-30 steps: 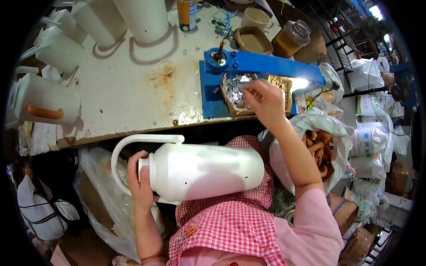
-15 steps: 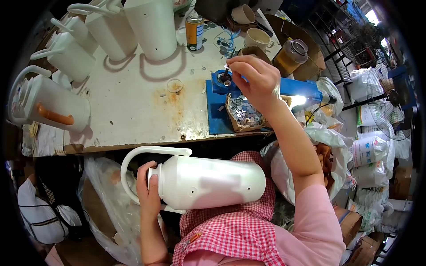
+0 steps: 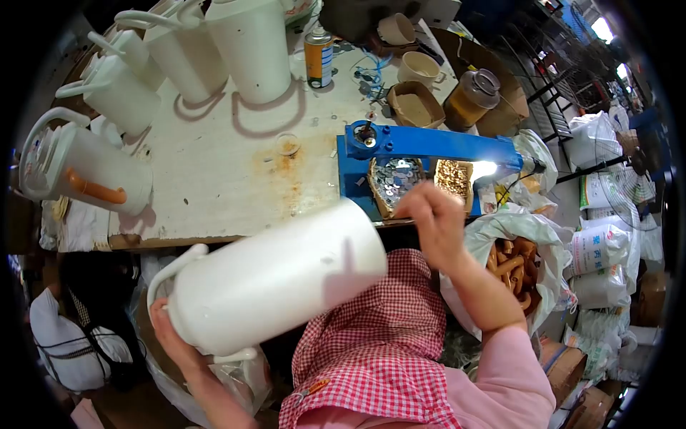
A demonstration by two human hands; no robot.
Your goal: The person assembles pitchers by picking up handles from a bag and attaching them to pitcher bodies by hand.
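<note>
My left hand [image 3: 175, 339] grips a white plastic jug body [image 3: 275, 279] at its neck end. The jug lies tilted over my lap, its flat base up and to the right, with a white curved handle [image 3: 175, 268] at the neck. My right hand [image 3: 437, 227], fingers curled together, is just right of the jug's base, by the front edge of a box of grey metal washers [image 3: 395, 175]. Whether those fingers hold anything small is hidden. Behind stands a blue machine [image 3: 443, 143] with an upright dark pin [image 3: 366, 130] at its left end.
A box of small brass-coloured parts [image 3: 451, 177] is under the machine arm. White jugs [image 3: 250, 53] stand at the table's back left, near a spray can [image 3: 319, 57]. A plastic bag of orange-brown handles [image 3: 516, 268] sits at right, an amber jar [image 3: 471, 96] behind.
My right hand has come down from the machine's pin to beside the washer box. The jug has swung, its base rising toward the table and its neck dropping left with my left hand.
</note>
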